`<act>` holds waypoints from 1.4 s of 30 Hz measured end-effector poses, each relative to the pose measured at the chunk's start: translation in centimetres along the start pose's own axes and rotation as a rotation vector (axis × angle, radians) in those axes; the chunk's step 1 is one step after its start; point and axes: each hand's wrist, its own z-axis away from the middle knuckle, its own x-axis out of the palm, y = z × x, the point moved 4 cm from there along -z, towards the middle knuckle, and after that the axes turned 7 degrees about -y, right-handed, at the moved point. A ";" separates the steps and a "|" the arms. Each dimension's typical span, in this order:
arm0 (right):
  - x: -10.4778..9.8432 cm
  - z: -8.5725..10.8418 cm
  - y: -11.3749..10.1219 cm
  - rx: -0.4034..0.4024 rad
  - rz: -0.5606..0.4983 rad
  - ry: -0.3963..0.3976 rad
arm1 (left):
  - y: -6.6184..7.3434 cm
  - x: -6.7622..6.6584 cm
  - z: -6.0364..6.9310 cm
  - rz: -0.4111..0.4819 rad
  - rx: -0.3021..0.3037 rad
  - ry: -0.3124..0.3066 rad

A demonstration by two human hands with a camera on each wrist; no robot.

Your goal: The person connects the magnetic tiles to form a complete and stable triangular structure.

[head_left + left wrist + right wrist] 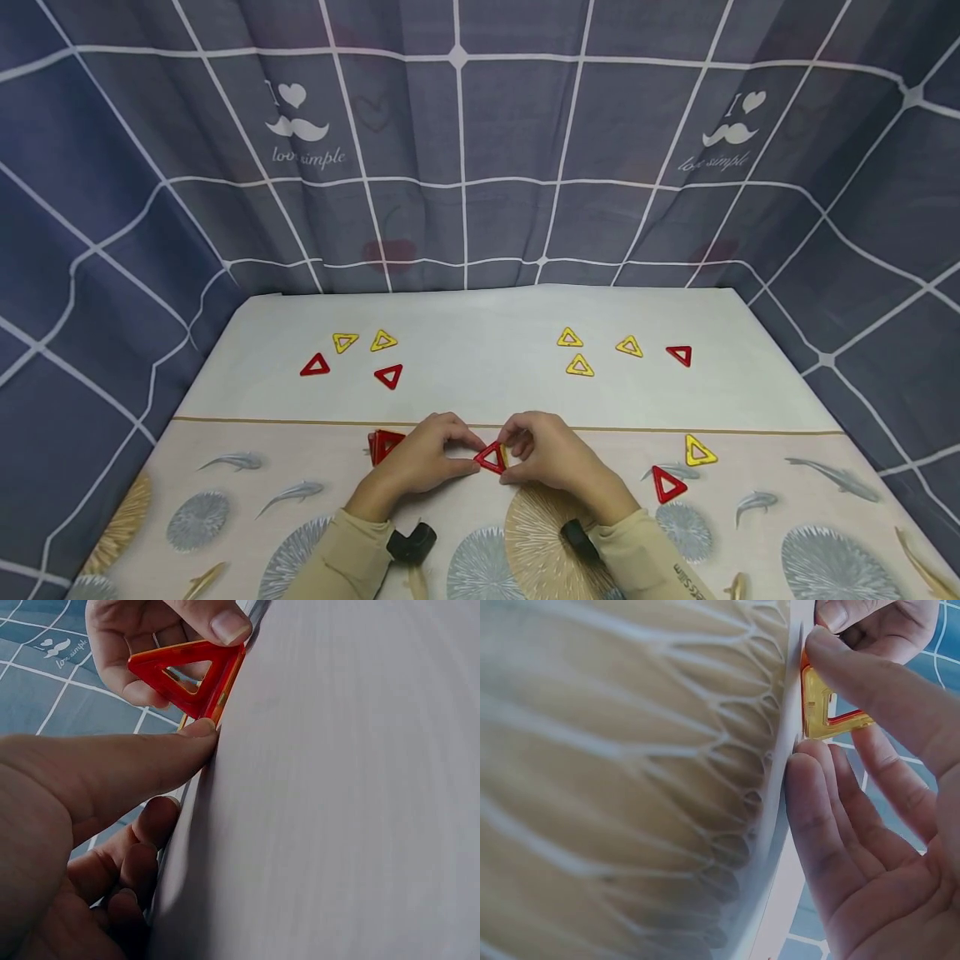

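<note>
Near the middle of the head view, my left hand [416, 462] pinches the left corner of a red triangle frame [483, 457]. My right hand [558, 467] grips its right side, where a yellow triangle [505, 455] shows at the edge. In the left wrist view, the thumb of my left hand [82, 787] touches a corner of the red triangle [174, 688], tilted off the surface. From the right wrist, the yellow triangle [814, 724] lies against red, between thumb and fingers of my right hand [922, 855]; its far side is hidden.
A stack of red triangles [385, 445] lies beside my left hand, partly covered. Right of my right hand are a red triangle [660, 486] and a yellow one [691, 451]. Several yellow and red triangles lie in two groups on the white strip [480, 358] farther back.
</note>
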 end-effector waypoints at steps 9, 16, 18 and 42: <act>0.0 0.2 0.1 0.032 -0.029 0.012 | 0.0 -0.1 -0.1 -0.001 0.001 0.013; -0.1 0.3 0.1 0.052 0.054 0.029 | 0.0 -0.1 0.0 0.003 -0.009 0.024; -0.1 0.3 0.1 0.051 0.069 0.032 | 0.0 0.0 -0.1 0.008 -0.013 0.017; -0.3 -1.2 -0.1 0.065 0.155 0.092 | 0.3 0.3 0.0 -0.014 0.000 0.034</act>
